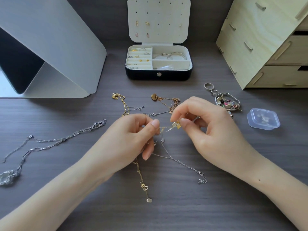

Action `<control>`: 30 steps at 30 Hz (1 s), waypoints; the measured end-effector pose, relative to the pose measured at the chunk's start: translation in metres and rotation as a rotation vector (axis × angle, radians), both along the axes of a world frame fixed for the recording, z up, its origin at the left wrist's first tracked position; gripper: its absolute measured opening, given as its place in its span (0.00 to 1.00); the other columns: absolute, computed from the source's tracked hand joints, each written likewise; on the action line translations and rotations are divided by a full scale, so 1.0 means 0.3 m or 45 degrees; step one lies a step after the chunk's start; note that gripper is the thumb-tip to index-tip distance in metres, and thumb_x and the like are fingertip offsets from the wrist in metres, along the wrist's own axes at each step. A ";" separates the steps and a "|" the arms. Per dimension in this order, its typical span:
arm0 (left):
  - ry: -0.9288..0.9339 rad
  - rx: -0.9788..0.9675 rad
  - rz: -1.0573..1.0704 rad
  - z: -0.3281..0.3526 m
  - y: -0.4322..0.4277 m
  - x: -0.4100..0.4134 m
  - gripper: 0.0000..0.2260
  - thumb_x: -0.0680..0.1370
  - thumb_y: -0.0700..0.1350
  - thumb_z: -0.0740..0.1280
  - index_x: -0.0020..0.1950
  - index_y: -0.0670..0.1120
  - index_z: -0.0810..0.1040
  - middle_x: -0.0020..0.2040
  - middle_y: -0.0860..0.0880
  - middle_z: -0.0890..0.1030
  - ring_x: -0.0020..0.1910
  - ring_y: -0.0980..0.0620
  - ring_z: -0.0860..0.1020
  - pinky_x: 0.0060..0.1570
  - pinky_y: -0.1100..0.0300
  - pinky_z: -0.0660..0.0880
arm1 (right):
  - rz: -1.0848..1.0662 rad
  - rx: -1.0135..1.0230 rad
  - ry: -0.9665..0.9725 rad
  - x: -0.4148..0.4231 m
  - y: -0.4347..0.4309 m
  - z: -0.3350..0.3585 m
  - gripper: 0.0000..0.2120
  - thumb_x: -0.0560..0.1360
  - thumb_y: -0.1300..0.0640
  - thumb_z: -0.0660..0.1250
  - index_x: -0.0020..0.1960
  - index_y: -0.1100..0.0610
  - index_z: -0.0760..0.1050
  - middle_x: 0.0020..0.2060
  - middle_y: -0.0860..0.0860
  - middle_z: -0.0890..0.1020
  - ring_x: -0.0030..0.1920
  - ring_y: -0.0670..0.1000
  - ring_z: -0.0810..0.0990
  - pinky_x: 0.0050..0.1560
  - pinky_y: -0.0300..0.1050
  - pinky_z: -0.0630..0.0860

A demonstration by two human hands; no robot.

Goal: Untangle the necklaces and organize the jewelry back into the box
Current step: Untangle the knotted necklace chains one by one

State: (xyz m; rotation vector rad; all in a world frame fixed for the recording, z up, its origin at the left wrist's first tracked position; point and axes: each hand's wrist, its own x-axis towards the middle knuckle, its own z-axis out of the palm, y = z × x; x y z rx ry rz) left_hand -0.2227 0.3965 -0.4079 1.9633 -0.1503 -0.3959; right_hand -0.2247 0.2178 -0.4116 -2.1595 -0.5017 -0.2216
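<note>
At the centre of the frame, the left hand (133, 139) is pinching a fine gold necklace chain (141, 179) between thumb and forefinger. The right hand (208, 127) is pinching the gold pendant (176, 125) on the same strand. A thin silver chain (183, 164) is lying crossed with the gold one below the hands on the dark table (233, 205), and the open jewelry box (158, 75) is standing at upper centre, well apart.

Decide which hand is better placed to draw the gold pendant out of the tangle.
Probably the right hand: it pinches the gold pendant, while the left hand pinches the tangled chains.
</note>
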 end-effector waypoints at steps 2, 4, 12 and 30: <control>-0.016 0.027 0.004 -0.001 0.001 0.000 0.13 0.79 0.52 0.58 0.40 0.46 0.74 0.19 0.51 0.72 0.21 0.55 0.62 0.25 0.65 0.59 | 0.013 -0.162 -0.107 0.000 0.001 -0.013 0.13 0.69 0.68 0.59 0.39 0.52 0.77 0.38 0.48 0.75 0.35 0.49 0.71 0.34 0.41 0.66; -0.081 0.101 0.009 -0.003 -0.002 -0.003 0.12 0.79 0.52 0.58 0.40 0.48 0.73 0.19 0.52 0.72 0.21 0.54 0.62 0.25 0.63 0.59 | 0.017 -0.273 -0.198 0.000 0.003 -0.021 0.15 0.67 0.69 0.57 0.38 0.53 0.78 0.38 0.49 0.74 0.33 0.48 0.68 0.33 0.40 0.63; -0.547 0.653 0.137 -0.023 0.001 0.004 0.11 0.74 0.59 0.53 0.38 0.54 0.67 0.24 0.57 0.72 0.31 0.53 0.72 0.36 0.55 0.69 | 0.000 -0.433 -0.319 0.013 0.026 -0.057 0.18 0.65 0.67 0.53 0.41 0.55 0.80 0.38 0.52 0.74 0.37 0.51 0.71 0.36 0.46 0.67; -0.012 -0.030 0.188 0.022 0.038 0.035 0.04 0.77 0.44 0.64 0.44 0.46 0.75 0.30 0.48 0.83 0.28 0.49 0.63 0.32 0.59 0.62 | -0.132 -0.455 -0.255 0.010 0.030 -0.048 0.12 0.65 0.66 0.62 0.39 0.52 0.80 0.38 0.49 0.75 0.35 0.46 0.65 0.35 0.42 0.63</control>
